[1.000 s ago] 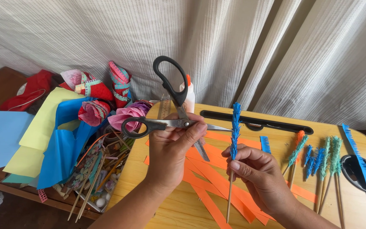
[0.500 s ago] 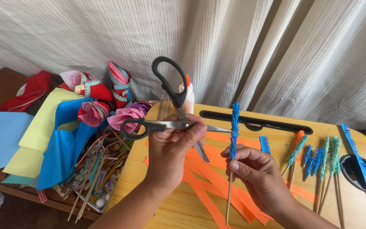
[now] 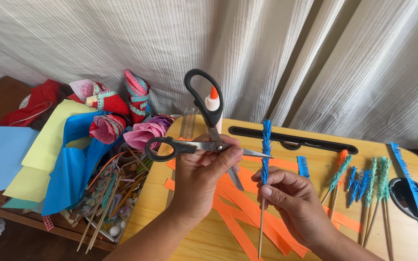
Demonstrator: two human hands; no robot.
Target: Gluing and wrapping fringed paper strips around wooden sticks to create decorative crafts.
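The left hand [image 3: 199, 176] gripped the black-handled scissors [image 3: 204, 130], blades wide open: one blade lay level, its tip pointing right and touching the blue fringe. The right hand [image 3: 291, 198] pinched a thin stick [image 3: 262, 212] between thumb and fingertips. The stick stood nearly upright, its blue fringe [image 3: 266, 145] rising above the fingers and its bare end pointing down below them, over orange paper strips [image 3: 247, 212].
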